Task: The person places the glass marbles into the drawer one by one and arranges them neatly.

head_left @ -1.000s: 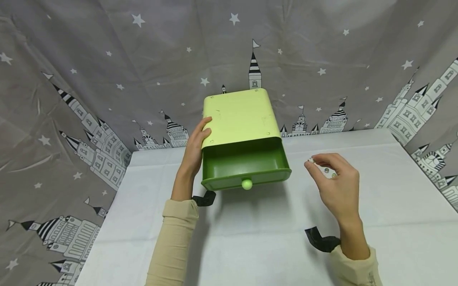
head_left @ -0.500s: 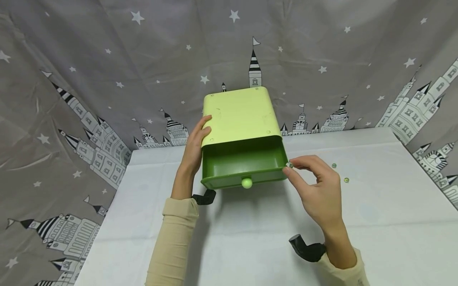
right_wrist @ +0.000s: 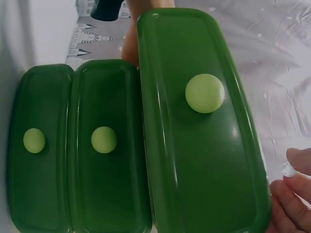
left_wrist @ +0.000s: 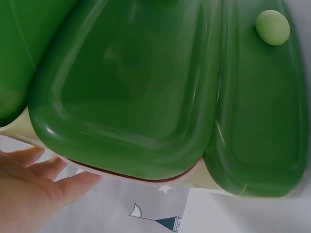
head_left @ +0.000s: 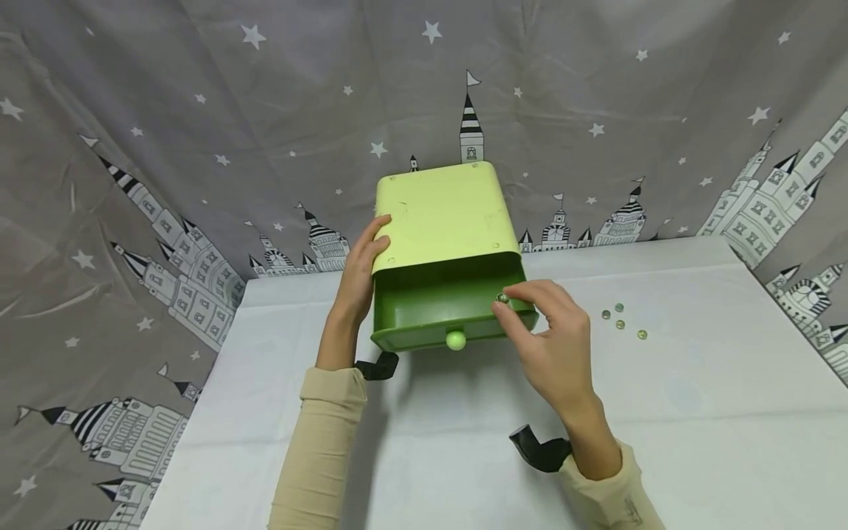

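Marble (head_left: 502, 298) pinched over open drawer (head_left: 450, 303), unlabelled

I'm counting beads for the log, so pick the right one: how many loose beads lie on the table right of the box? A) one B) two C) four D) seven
C: four small beads lie on the white table, apart from the one the right hand pinches over the open drawer.

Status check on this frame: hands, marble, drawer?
Left hand steadies cabinet. Right hand pinches marble over open top drawer. Four marbles on table. Nothing blocking.
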The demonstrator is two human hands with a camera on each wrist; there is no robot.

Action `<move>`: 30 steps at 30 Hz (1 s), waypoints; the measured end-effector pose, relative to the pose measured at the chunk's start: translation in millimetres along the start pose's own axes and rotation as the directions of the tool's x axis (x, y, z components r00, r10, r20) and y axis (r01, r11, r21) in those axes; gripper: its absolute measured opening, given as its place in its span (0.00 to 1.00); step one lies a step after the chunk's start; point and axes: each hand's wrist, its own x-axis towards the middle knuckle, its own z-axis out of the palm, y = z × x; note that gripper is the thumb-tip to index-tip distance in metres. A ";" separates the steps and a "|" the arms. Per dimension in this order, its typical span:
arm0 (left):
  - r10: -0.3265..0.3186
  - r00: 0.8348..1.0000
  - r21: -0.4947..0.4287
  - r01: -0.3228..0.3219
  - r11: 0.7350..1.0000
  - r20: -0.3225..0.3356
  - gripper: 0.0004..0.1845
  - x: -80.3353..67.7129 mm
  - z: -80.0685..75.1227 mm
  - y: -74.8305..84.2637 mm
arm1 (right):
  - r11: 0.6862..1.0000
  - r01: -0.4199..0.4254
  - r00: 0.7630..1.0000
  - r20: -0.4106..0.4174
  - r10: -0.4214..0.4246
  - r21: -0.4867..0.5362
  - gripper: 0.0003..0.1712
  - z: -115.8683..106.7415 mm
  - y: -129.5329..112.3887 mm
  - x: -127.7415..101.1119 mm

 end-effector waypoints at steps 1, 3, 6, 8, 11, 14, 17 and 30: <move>0.000 1.000 0.000 0.000 1.000 -0.002 0.28 0.0 -0.4 -0.1 | 1.000 0.005 1.000 -0.001 -0.005 -0.001 0.09 1.9 0.4 1.6; 0.000 1.000 -0.008 0.000 1.000 -0.003 0.27 0.1 -0.8 -0.1 | 1.000 0.010 1.000 -0.003 -0.010 -0.006 0.09 5.2 1.3 4.2; -0.001 1.000 -0.012 0.001 1.000 0.002 0.27 0.0 -1.0 -0.2 | 1.000 0.015 1.000 -0.006 -0.015 -0.026 0.09 8.8 3.5 6.7; -0.002 1.000 -0.014 0.002 1.000 0.007 0.27 0.1 -1.1 -0.5 | 0.999 0.017 1.000 -0.003 -0.017 -0.040 0.09 10.3 5.1 7.4; -0.002 1.000 -0.011 0.002 1.000 0.011 0.27 0.3 -1.5 -1.2 | 0.999 0.017 1.000 0.004 -0.017 -0.051 0.09 11.8 7.0 7.9; 0.002 1.000 -0.007 -0.002 1.000 0.006 0.27 0.4 -1.9 -1.4 | 0.998 0.016 1.000 0.003 -0.016 -0.059 0.09 12.8 7.4 9.0; 0.007 1.000 -0.003 -0.007 1.000 0.004 0.27 0.0 -2.2 -1.2 | 0.997 0.019 1.000 0.002 -0.018 -0.074 0.10 13.0 7.4 10.1; 0.014 1.000 -0.014 -0.014 1.000 0.006 0.27 -0.9 -1.1 -0.3 | 0.993 0.042 0.999 0.035 -0.039 -0.106 0.13 12.4 6.2 8.4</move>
